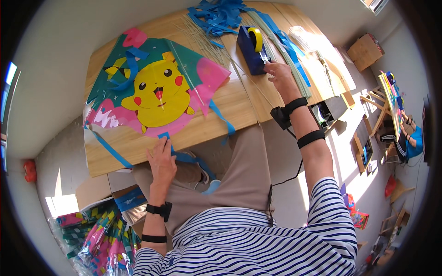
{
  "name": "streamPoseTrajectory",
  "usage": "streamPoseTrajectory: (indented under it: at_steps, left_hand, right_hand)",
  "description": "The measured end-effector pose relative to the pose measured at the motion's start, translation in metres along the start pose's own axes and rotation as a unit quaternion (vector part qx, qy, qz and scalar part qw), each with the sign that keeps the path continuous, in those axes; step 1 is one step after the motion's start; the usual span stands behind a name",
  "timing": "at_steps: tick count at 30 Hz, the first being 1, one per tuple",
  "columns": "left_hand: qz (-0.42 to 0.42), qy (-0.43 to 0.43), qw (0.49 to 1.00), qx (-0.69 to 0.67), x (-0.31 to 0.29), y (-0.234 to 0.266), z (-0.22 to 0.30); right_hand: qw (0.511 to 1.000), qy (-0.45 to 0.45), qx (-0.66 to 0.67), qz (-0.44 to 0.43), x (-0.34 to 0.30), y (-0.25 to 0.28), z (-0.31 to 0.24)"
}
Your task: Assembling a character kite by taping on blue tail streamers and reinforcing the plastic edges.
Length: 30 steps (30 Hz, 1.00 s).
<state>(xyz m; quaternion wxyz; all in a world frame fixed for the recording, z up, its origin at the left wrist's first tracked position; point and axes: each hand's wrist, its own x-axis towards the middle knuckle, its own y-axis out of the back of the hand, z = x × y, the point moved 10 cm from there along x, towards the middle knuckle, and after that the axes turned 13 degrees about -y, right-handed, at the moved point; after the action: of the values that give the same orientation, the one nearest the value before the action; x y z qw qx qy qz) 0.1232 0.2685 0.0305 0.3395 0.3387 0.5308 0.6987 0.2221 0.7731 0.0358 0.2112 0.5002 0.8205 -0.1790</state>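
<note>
A kite [163,94] of green and pink film with a yellow cartoon figure lies flat on the table. At its lower edge my left hand [162,163] holds a blue ribbon [164,135], with the fingers closed on it near the table's front edge. More blue ribbons hang from the kite's sides, and one lies curled on its upper left. To the right, my right hand [281,76] is at the front end of a dark blue tape dispenser [251,53] with a yellow roll core. Its thumb and fingers pinch the end of the clear tape.
Thin sticks [285,55] and a heap of blue ribbons [221,16] lie along the table's [221,122] far side. Below left, a box holds several folded kites [101,234]. A cardboard box [365,51] and wooden stools stand right. Another person [412,138] works at far right.
</note>
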Motion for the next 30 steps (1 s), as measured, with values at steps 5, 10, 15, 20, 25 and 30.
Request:
streamPoseTrajectory:
  at_steps: [5, 10, 15, 20, 25, 30]
  left_hand:
    - [-0.004, 0.003, 1.0, -0.002, 0.0, 0.001, 0.001]
    - [-0.001, 0.008, 1.0, -0.006, -0.002, -0.002, -0.003]
    - [0.008, 0.014, 1.0, -0.021, -0.001, 0.003, 0.0]
    - [0.006, 0.005, 1.0, -0.014, -0.001, -0.001, -0.001]
    - [0.004, 0.01, 1.0, -0.016, -0.003, -0.001, -0.002]
    - [0.004, 0.007, 1.0, -0.016, 0.0, 0.001, -0.001]
  right_hand:
    - [0.991, -0.067, 0.099, -0.065, 0.004, 0.001, 0.028]
    - [0.919, -0.107, 0.317, -0.208, -0.023, -0.01, 0.054]
    - [0.896, -0.118, 0.39, -0.178, -0.029, -0.014, 0.058]
    - [0.883, -0.157, 0.429, -0.109, -0.025, -0.001, 0.088]
    - [0.919, -0.133, 0.359, -0.096, -0.028, 0.003, 0.08]
    - [0.917, -0.149, 0.36, -0.09, -0.014, -0.008, 0.065]
